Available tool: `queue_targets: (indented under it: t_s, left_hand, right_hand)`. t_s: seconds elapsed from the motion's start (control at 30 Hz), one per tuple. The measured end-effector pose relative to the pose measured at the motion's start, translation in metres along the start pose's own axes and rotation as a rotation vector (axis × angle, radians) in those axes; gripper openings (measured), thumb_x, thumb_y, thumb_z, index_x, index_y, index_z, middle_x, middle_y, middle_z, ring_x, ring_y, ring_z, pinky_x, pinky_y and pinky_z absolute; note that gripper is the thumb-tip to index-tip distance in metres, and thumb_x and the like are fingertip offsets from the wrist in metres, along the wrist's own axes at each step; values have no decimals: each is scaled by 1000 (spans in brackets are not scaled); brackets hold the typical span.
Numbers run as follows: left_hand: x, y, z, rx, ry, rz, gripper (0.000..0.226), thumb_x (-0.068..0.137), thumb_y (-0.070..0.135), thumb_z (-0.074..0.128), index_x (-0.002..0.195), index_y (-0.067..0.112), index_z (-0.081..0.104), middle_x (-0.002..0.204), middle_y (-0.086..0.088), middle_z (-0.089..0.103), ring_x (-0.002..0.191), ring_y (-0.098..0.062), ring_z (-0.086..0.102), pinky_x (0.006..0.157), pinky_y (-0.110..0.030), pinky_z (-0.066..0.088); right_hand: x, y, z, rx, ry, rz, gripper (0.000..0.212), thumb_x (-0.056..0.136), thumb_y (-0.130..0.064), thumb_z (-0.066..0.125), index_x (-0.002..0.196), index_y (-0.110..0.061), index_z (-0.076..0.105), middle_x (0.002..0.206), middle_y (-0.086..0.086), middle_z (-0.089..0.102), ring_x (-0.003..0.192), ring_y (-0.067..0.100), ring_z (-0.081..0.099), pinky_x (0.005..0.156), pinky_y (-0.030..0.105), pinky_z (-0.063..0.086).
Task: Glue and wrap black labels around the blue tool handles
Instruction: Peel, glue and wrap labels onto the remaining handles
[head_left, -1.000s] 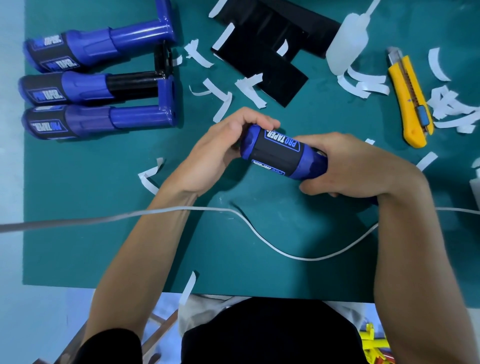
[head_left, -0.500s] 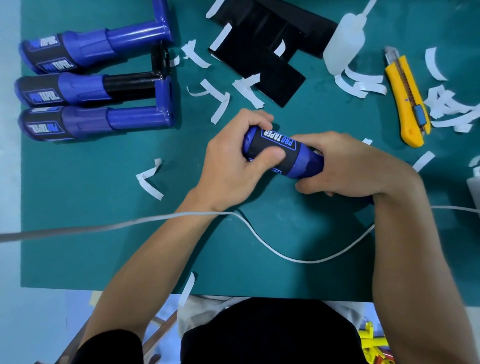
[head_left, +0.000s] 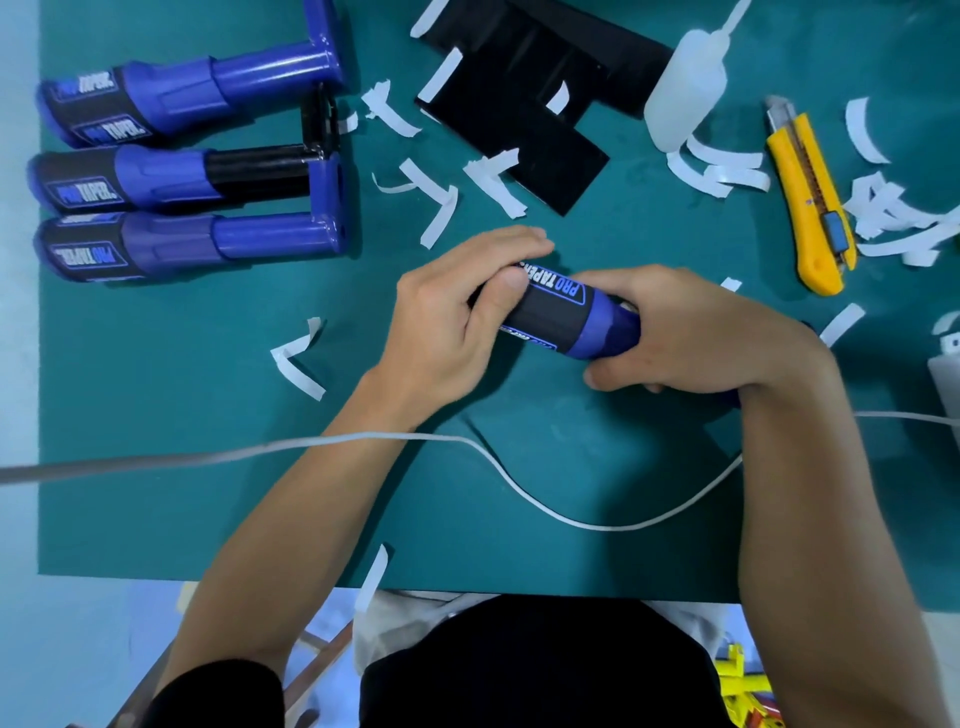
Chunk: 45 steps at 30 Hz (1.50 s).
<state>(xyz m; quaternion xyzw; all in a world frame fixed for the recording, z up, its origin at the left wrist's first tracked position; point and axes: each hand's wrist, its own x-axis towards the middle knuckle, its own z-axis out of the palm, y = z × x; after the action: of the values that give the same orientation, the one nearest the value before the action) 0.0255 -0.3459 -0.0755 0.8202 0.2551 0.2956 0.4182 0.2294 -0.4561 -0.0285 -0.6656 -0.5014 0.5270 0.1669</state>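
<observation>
Nearest me, a white cable (head_left: 519, 493) loops across the green cutting mat (head_left: 156, 467) that covers the tabletop, passing just short of both wrists.

Beyond it, both hands hold the work. The blue tool handle (head_left: 608, 327) lies between them just above the mat. Its long axis runs almost side to side, with the left end tipped slightly away from me. The right hand (head_left: 701, 332) is curled round the bare blue section and steadies it. The left hand (head_left: 447, 322) grips the opposite end, where the black label (head_left: 550, 317) sits. Its thumb (head_left: 506, 291) presses on the label beside the printed logo, and the fingers wrap over the far side. I judge the label is being smoothed down. So the labelled end points at the left hand, which is the one placed to roll or press next. I cannot see the seam from here.

White backing strips (head_left: 441, 208) are scattered around the hands.

Farthest out, three labelled tools (head_left: 182, 176) lie side by side at far left. The spare black labels (head_left: 530, 104), a glue bottle (head_left: 685, 98) and a yellow utility knife (head_left: 810, 208) lie toward the far right.
</observation>
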Motion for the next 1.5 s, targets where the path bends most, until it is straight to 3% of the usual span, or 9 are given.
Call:
queue_targets:
  t_s: [0.1, 0.3, 0.43, 0.63, 0.8, 0.97, 1.17, 1.33, 1.5]
  left_hand:
    - [0, 4, 14, 167, 28, 35, 38, 92, 39, 77, 116, 9, 78, 114, -5, 74, 103, -19, 70, 92, -29, 54]
    - [4, -3, -1, 25, 38, 38, 37, 111, 25, 48, 128, 0, 69, 125, 0, 70, 115, -7, 67, 98, -24, 50]
    - [4, -6, 8, 103, -28, 75, 50, 103, 42, 64, 135, 5, 66, 130, -5, 68, 120, -17, 65, 101, -30, 51]
    - [7, -14, 0, -221, -26, -50, 32, 108, 19, 55, 135, 4, 65, 137, -7, 67, 130, -20, 63, 108, -34, 47]
    - [6, -4, 15, -87, 60, -88, 29, 96, 14, 70, 124, 7, 72, 134, -8, 66, 127, -14, 62, 106, -28, 47]
    - [5, -2, 12, -344, 88, -220, 33, 106, 1, 51, 138, 1, 60, 142, -16, 61, 139, -14, 55, 115, -29, 41]
    - [6, 2, 13, -41, 49, -41, 63, 72, 41, 92, 121, 8, 71, 124, -8, 63, 115, -15, 62, 99, -27, 47]
    - [7, -2, 3, -138, 180, 2, 23, 103, 19, 65, 112, 1, 75, 117, -5, 71, 108, -20, 69, 94, -32, 52]
    - [3, 5, -11, -59, 462, -319, 32, 110, 16, 46, 98, 8, 75, 96, 5, 75, 92, -12, 69, 84, -26, 50]
  right_hand:
    - [1, -1, 2, 8, 2, -7, 55, 71, -21, 81, 112, -53, 63, 72, -3, 67, 47, 23, 63, 49, 38, 57]
    - [1, 0, 1, 37, 6, 6, 55, 73, -22, 81, 110, -57, 62, 65, -6, 64, 47, 22, 62, 47, 28, 53]
    - [3, -1, 3, 27, 26, 7, 50, 73, -24, 82, 110, -52, 63, 69, -6, 65, 48, 23, 63, 48, 30, 55]
    - [0, 1, 1, 47, 72, 13, 40, 75, -22, 83, 98, -46, 62, 65, -7, 63, 44, 19, 60, 45, 21, 48]
    - [4, 0, 9, 26, 154, 30, 34, 74, -21, 80, 101, -29, 62, 73, 1, 62, 50, 18, 56, 48, 33, 50]
    - [3, 0, 9, 29, 171, 21, 36, 73, -22, 81, 98, -40, 62, 73, -13, 64, 53, 5, 57, 49, 14, 43]
    - [5, -5, 17, -23, 181, -21, 36, 74, -21, 77, 98, -42, 60, 78, -14, 64, 66, 10, 59, 54, 15, 42]
    - [-1, -8, 14, -36, 228, 34, 54, 70, -28, 81, 113, -47, 54, 73, -13, 68, 64, 10, 59, 53, 28, 47]
    - [-12, -20, 28, -344, 388, -4, 40, 81, -43, 75, 115, -36, 54, 78, -11, 64, 76, 28, 58, 71, 43, 50]
